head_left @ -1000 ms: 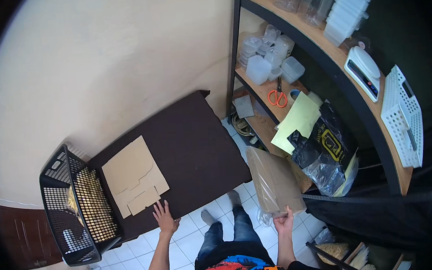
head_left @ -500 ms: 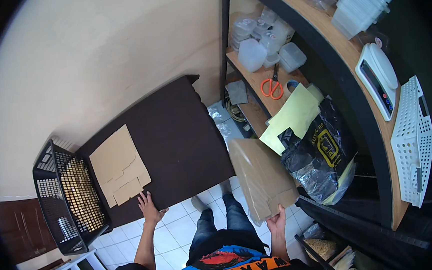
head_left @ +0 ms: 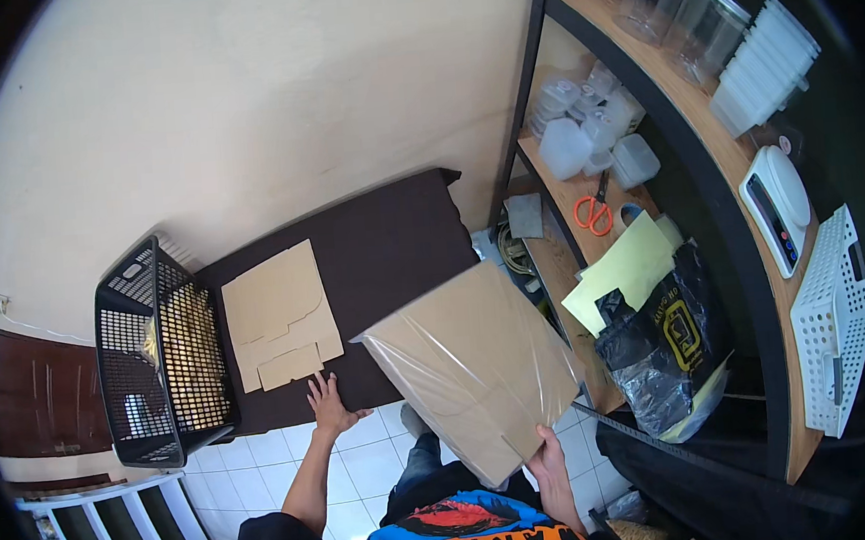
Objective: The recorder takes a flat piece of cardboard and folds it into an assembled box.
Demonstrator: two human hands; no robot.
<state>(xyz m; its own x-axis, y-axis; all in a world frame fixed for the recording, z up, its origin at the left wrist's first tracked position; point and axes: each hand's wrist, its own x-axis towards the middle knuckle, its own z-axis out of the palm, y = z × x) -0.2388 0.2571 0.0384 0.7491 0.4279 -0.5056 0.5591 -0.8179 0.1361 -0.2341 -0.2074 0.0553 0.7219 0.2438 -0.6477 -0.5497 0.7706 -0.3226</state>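
Nearby, black basket (head_left: 153,355), flat cardboard (head_left: 280,316), cluttered shelves (head_left: 590,229)

Plastic-wrapped cardboard pack (head_left: 474,367) over table edge; black-yellow bag (head_left: 663,339) on shelf.

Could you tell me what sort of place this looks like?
Probably a small home packing room: flat cardboard sheets lie on a dark table, and shelves hold plastic containers, scissors and a scale.
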